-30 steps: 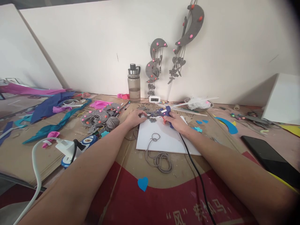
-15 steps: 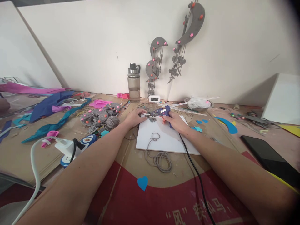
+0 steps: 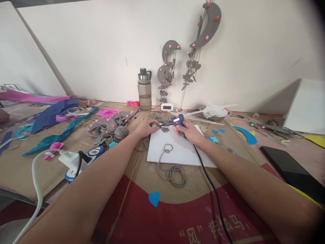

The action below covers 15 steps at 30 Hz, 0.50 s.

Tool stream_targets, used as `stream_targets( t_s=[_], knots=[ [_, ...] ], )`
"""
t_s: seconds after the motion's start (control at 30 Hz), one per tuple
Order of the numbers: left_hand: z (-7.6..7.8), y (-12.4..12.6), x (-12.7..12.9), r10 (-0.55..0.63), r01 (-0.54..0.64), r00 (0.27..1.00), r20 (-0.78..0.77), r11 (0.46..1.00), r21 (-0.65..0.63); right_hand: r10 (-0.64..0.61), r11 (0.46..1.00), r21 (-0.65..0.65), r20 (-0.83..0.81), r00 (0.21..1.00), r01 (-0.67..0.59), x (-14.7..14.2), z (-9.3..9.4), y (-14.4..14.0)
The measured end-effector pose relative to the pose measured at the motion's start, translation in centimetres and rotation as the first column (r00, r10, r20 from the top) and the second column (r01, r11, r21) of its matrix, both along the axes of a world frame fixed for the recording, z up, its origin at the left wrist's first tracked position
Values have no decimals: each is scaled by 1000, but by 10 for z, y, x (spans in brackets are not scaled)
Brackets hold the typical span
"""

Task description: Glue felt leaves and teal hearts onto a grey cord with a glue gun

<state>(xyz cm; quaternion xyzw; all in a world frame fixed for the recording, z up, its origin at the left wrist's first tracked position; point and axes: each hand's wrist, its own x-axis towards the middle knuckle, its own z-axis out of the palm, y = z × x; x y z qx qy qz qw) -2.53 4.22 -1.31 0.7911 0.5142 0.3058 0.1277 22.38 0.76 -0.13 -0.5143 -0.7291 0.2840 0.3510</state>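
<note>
From the head view, your right hand [image 3: 191, 131] is wrapped around the grip of the blue glue gun [image 3: 177, 121], its nozzle aimed left at the small grey felt piece [image 3: 165, 129] so glue can land right on it. Your left hand [image 3: 145, 127] rests fingers-down and closed on that piece, pinning it steady at the far edge of the white board [image 3: 177, 150], which shields the bench [image 3: 142, 176]. The black cord [image 3: 210, 186] trails back beside your right forearm, and the grey string [image 3: 172, 171] lies slack, half on the board.
</note>
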Motion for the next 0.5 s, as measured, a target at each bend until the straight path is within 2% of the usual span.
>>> stream_targets(
  t_s=[0.5],
  knots=[
    [-1, 2, 0, -11, 11, 1000, 6, 1000, -3, -9, 1000, 7, -7, 1000, 9, -2, 3, -3]
  ],
)
